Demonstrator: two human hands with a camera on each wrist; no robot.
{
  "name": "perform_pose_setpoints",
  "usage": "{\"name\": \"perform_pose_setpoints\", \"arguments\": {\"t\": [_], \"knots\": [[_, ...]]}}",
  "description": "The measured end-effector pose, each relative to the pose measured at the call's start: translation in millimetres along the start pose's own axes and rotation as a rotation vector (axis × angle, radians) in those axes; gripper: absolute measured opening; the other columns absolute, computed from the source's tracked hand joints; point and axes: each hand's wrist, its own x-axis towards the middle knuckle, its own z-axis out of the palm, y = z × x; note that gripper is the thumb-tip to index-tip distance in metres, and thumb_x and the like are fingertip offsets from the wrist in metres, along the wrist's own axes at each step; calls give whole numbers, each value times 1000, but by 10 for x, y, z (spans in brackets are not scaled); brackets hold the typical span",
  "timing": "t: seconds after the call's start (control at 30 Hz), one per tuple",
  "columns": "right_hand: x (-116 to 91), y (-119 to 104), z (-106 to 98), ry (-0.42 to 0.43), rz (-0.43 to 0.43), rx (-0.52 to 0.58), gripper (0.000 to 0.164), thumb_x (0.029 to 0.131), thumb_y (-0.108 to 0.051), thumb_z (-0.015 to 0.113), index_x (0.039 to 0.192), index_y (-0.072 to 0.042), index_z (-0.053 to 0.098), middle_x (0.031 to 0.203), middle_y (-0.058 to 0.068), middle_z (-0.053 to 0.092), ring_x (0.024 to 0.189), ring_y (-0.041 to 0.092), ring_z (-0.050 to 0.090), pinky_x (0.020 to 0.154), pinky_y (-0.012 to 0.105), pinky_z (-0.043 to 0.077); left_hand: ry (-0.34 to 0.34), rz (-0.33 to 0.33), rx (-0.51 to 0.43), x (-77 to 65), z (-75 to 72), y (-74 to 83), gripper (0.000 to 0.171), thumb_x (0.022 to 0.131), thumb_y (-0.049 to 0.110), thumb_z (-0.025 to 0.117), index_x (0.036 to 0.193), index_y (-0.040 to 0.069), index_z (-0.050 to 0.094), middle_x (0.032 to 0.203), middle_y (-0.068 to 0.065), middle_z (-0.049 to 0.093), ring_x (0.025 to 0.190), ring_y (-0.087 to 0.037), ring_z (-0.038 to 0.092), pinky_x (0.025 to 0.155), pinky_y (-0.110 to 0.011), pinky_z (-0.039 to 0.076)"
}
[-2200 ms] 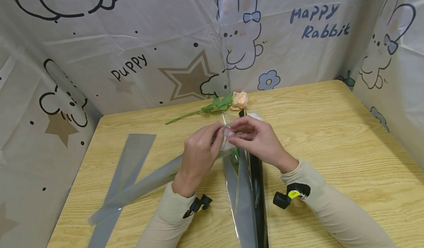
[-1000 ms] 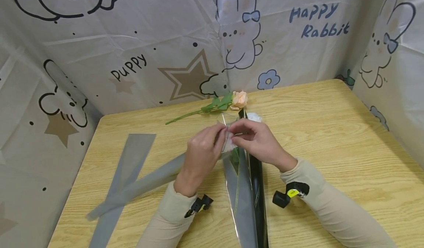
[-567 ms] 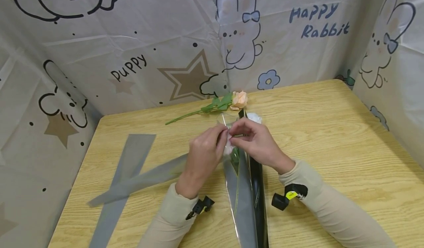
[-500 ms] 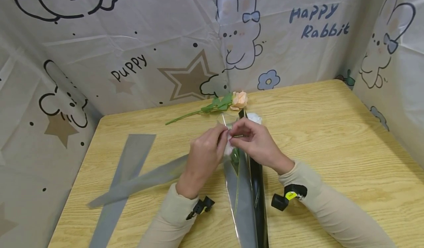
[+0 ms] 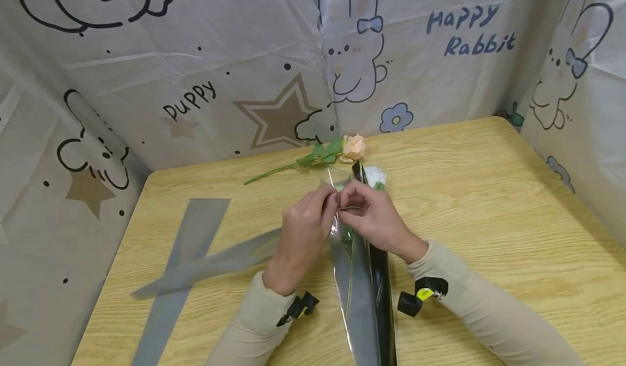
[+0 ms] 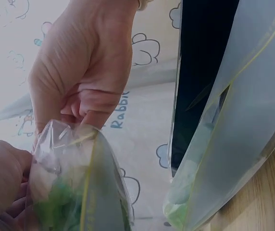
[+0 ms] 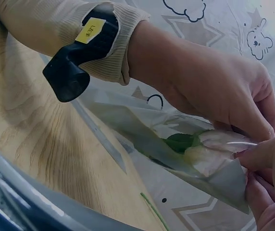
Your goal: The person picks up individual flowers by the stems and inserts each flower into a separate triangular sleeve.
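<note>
In the head view my left hand (image 5: pixel 305 233) and right hand (image 5: pixel 379 222) meet at mid-table. Their fingertips pinch the clear top edge of a grey translucent flower sleeve (image 5: pixel 230 260), which slants down to the left. Inside that sleeve, the right wrist view shows a pale flower (image 7: pixel 209 156) with green leaves (image 7: pixel 181 142). Under my hands lie a grey wrapped sleeve (image 5: pixel 359 301) and a black sleeve (image 5: pixel 383 301), side by side. A white flower (image 5: pixel 375 177) shows beyond my right hand at their top end. My fingers hide part of the pinched film.
A loose peach rose (image 5: pixel 354 147) with a green stem lies near the table's back edge. Another flat grey sleeve (image 5: pixel 205 219) lies at the left, crossed by the slanting one. Printed cloth walls (image 5: pixel 274 40) close in the wooden table (image 5: pixel 489 219).
My right hand has shifted slightly toward me, showing more of the white flower. The slanting sleeve's lower end has swung up a little. Both hands stay at its clear edge.
</note>
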Motion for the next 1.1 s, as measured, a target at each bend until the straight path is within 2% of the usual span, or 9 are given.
{"name": "perform_pose_setpoints", "arguments": {"t": [0.13,0.2,0.27,0.43,0.6,0.73,0.97,1.1], "knots": [[-4,4,-3,-41,-65,-38,14,92,11,64,94,0,57,98,16,65,90,7,68,71,21,60,9,-13,-4,0,-19,-11,12,102,6,63,98,0,72,81,-11,75,65,-16,73,55,-24,60],[-3,-1,-10,-62,-95,-52,14,93,12,59,94,-1,56,94,15,66,85,6,66,67,22,58,9,-19,-2,-1,-29,-16,12,102,7,64,99,-1,73,82,-12,76,67,-17,74,56,-25,61],[-4,-9,-18,-81,-120,-58,16,91,15,54,94,-1,54,93,16,68,84,6,67,69,23,60,9,-22,-2,1,-39,-19,13,102,7,64,99,-1,73,83,-12,76,68,-18,75,57,-25,62],[-14,-25,-30,-136,-173,-83,24,83,20,47,96,0,49,96,19,74,89,14,74,78,27,65,9,-19,7,14,-58,-28,12,101,6,64,99,-2,73,84,-14,77,72,-21,77,59,-27,63],[-32,-39,-26,-204,-206,-119,26,79,20,45,97,0,46,98,18,68,99,26,77,85,27,65,8,-8,31,20,-68,-37,12,102,7,64,99,-1,72,84,-13,77,71,-20,76,58,-27,62],[-42,-45,-28,-243,-233,-135,25,79,18,45,97,1,45,98,16,65,100,28,78,86,28,65,15,-6,32,25,-77,-41,11,102,7,64,100,0,72,84,-12,76,70,-20,75,58,-28,62],[-26,-55,-59,-225,-237,-142,22,84,16,53,98,-1,49,97,14,68,93,23,78,79,27,65,7,-4,7,32,-81,-57,11,102,7,65,99,-1,72,84,-12,76,67,-18,74,57,-26,61],[-11,-74,-102,-198,-247,-153,22,86,15,56,100,0,53,99,16,72,92,25,78,78,27,66,13,-2,-7,35,-84,-87,11,101,5,65,98,-1,72,82,-12,76,68,-18,74,57,-26,61]]}}
